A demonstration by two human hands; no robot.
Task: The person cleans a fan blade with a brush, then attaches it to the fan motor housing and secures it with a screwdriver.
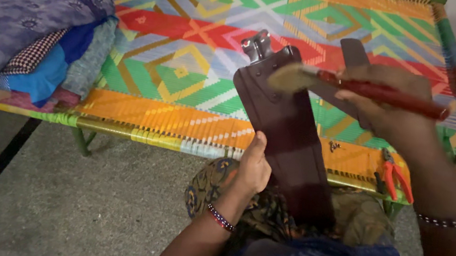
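Over woven cot (189,68), hands: left (253,168) grips leather strap (287,137); right (391,104) clasps brush (360,89).

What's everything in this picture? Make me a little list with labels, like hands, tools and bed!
Left hand: grips the edge of a long dark brown leather strap, held upright on the lap
Strap top: metal buckle
Right hand: holds a red-handled brush, bristles against the strap
Bed: bright woven cot with zigzag and diamond patterns
On the cot: red-handled pliers, right side
Left side: pile of folded cloths
Floor: grey, speckled
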